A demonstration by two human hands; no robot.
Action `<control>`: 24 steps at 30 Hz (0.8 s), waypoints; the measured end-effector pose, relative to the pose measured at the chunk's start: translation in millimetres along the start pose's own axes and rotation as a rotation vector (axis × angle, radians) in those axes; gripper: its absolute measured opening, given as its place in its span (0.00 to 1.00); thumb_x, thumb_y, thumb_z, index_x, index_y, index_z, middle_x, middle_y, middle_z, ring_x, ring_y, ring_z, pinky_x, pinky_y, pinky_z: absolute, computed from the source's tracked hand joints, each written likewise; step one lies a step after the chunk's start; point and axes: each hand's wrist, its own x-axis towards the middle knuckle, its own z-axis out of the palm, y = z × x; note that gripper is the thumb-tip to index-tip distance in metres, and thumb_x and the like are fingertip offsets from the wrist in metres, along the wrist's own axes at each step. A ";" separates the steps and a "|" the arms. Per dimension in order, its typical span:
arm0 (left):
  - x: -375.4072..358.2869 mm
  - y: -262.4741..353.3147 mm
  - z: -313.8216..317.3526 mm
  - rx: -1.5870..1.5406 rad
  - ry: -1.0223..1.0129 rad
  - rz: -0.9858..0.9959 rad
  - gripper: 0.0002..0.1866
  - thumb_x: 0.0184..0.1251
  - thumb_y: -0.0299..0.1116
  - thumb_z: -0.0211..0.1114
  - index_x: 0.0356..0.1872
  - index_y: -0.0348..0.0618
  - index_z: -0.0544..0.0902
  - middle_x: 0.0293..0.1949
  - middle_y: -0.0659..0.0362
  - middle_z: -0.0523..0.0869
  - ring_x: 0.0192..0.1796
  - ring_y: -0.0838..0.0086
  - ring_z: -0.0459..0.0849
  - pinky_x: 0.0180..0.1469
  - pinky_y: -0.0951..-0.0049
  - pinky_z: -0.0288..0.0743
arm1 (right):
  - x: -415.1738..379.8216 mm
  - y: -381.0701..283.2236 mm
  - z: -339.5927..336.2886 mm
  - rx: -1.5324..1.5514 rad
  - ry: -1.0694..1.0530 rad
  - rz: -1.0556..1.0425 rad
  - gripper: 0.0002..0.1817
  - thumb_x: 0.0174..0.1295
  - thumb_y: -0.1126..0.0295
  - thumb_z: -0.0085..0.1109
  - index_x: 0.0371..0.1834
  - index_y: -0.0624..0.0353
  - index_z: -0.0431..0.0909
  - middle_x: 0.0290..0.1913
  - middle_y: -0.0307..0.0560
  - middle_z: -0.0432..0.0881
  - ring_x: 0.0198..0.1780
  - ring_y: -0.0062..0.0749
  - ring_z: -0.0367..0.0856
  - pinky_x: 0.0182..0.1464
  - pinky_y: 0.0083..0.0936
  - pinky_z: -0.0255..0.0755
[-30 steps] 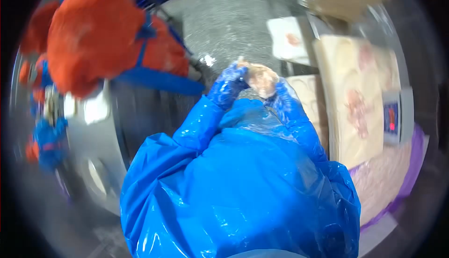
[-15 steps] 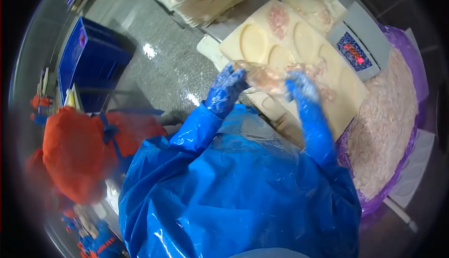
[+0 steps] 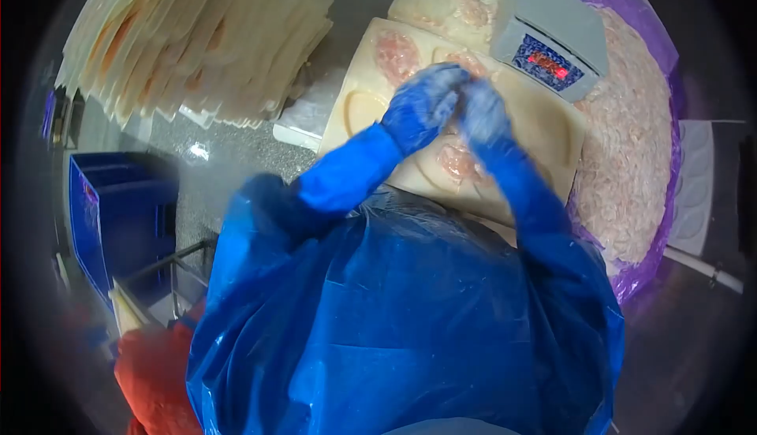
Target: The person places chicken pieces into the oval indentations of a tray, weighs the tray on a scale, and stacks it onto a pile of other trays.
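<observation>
My left hand (image 3: 430, 104), in a wet blue glove, is over the cream moulded tray (image 3: 359, 64) with its fingers curled inward. My right hand (image 3: 482, 113), gloved too, meets it fingertip to fingertip and is smeared by motion. What lies between the fingers is hidden. Pale pink raw meat (image 3: 397, 56) fills an oval hollow to the left of the hands. Another meat piece (image 3: 460, 160) lies just below them, and a third one (image 3: 467, 62) shows partly behind the fingertips.
A grey scale (image 3: 552, 37) with a red display stands behind the tray. To the right is a heap of pale minced meat (image 3: 631, 151) in purple film (image 3: 674, 119). Stacked cream sheets (image 3: 197, 33) are at the upper left, above a blue bin (image 3: 118, 214). A person's orange sleeve (image 3: 158, 380) is lower left.
The stretched meat strip between my hands no longer shows. My hands have come together over the tray. The view has shifted, bringing the sheet stack further into sight.
</observation>
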 end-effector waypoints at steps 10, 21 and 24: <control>45.2 -16.1 28.6 0.486 -0.111 0.322 0.29 0.68 0.43 0.61 0.69 0.46 0.71 0.68 0.50 0.73 0.72 0.51 0.68 0.74 0.44 0.55 | -94.2 -9.0 -117.2 0.181 0.144 0.180 0.14 0.69 0.69 0.53 0.53 0.61 0.82 0.55 0.52 0.83 0.60 0.46 0.78 0.64 0.36 0.69; 8.8 -40.3 84.1 0.698 -0.359 0.205 0.37 0.73 0.57 0.52 0.78 0.54 0.59 0.79 0.47 0.55 0.79 0.46 0.53 0.77 0.40 0.42 | -116.6 5.6 -125.4 0.203 0.340 0.236 0.13 0.69 0.71 0.56 0.53 0.60 0.83 0.53 0.49 0.84 0.57 0.39 0.80 0.63 0.32 0.70; 10.9 -47.0 74.0 0.673 -0.361 0.301 0.35 0.74 0.56 0.53 0.77 0.56 0.61 0.78 0.47 0.56 0.79 0.47 0.55 0.78 0.42 0.42 | -132.7 15.2 -101.5 -0.087 0.099 -0.021 0.11 0.59 0.68 0.63 0.45 0.54 0.84 0.47 0.47 0.82 0.55 0.42 0.78 0.56 0.37 0.72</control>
